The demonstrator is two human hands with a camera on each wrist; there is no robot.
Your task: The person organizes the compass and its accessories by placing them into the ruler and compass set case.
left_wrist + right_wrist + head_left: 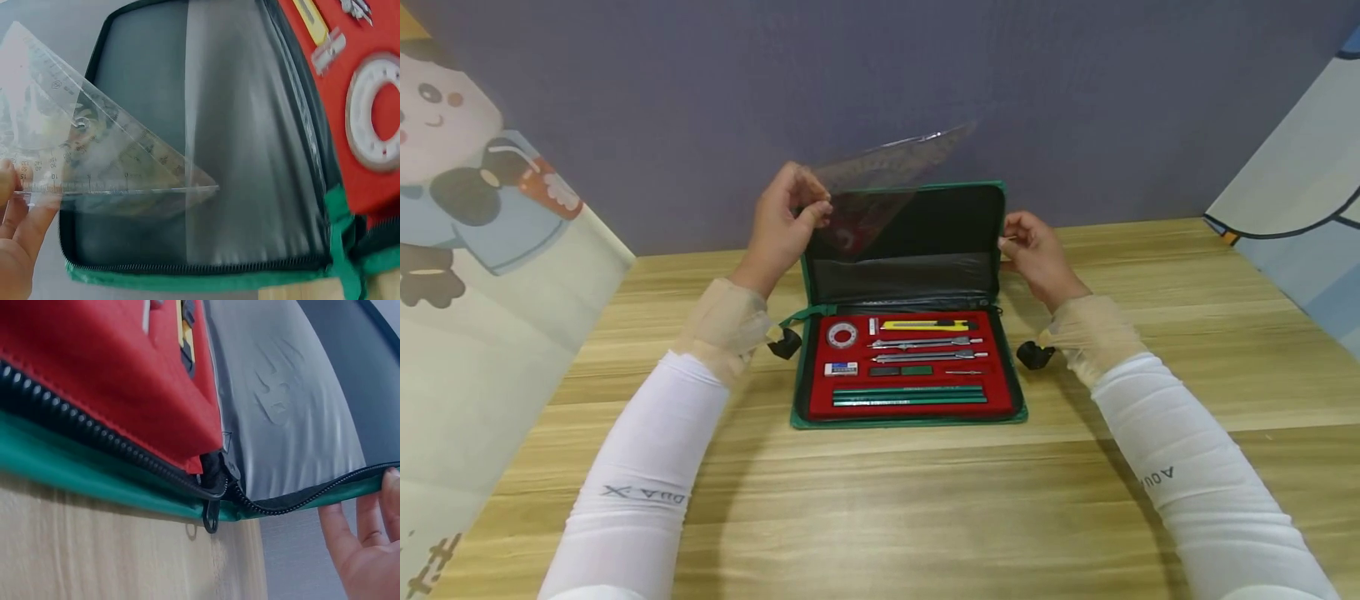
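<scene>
My left hand [784, 221] pinches a clear plastic set square [891, 171] by its edge, above and in front of the raised lid [951, 221] of a green zip case. In the left wrist view the set square [134, 153] shows printed scales. With thumb and fingers, my right hand [1036, 254] grips the lid's right edge; the right wrist view shows those fingers [340, 534] at the green zipped border. Inside the lid is a see-through pocket [231, 144]. The lower half bears a red tray [1002, 396] of drawing tools.
The tray holds a round white disc [842, 335], a yellow cutter [925, 326], two compasses [925, 342], an eraser [841, 369] and several green pencils [910, 396]. The case lies on a wooden table [887, 500], with a grey-blue wall [880, 75] behind.
</scene>
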